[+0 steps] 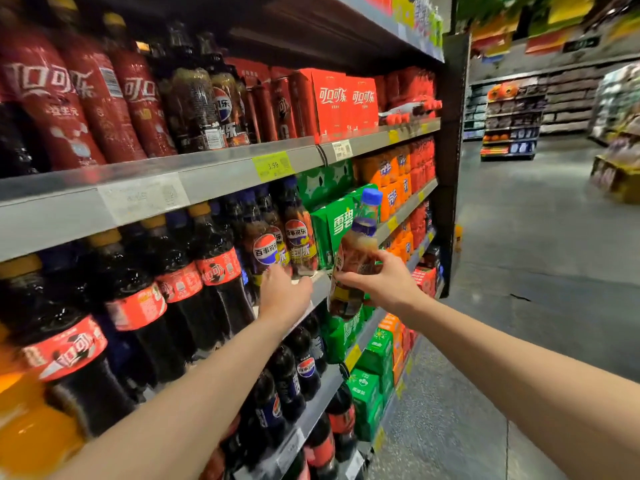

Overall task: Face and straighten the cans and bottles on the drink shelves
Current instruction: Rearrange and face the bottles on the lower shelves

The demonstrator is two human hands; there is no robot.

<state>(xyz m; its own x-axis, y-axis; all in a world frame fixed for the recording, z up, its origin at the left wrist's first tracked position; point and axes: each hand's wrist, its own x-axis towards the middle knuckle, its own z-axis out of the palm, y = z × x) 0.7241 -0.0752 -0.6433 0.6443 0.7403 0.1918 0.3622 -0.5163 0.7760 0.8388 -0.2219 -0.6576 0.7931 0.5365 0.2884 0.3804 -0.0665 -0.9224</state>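
Left hand (284, 289): fingertips hidden behind Pepsi bottles (273, 244). Price tag (143, 198) left of these bottles: print blurred. Orange bottle (31, 431) lower left: cut off by frame edge.

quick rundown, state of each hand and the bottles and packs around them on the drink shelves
right hand: grips the blue-capped bottle
blue-capped bottle: off the shelf, held in front of the green packs, tilted
left hand: reaches to the base of the pepsi bottles, grip unclear
pepsi bottles: upright on the middle shelf, labels facing out
green packs: stacked beside the pepsi bottles
red-label cola bottles: upright in a row, labels out
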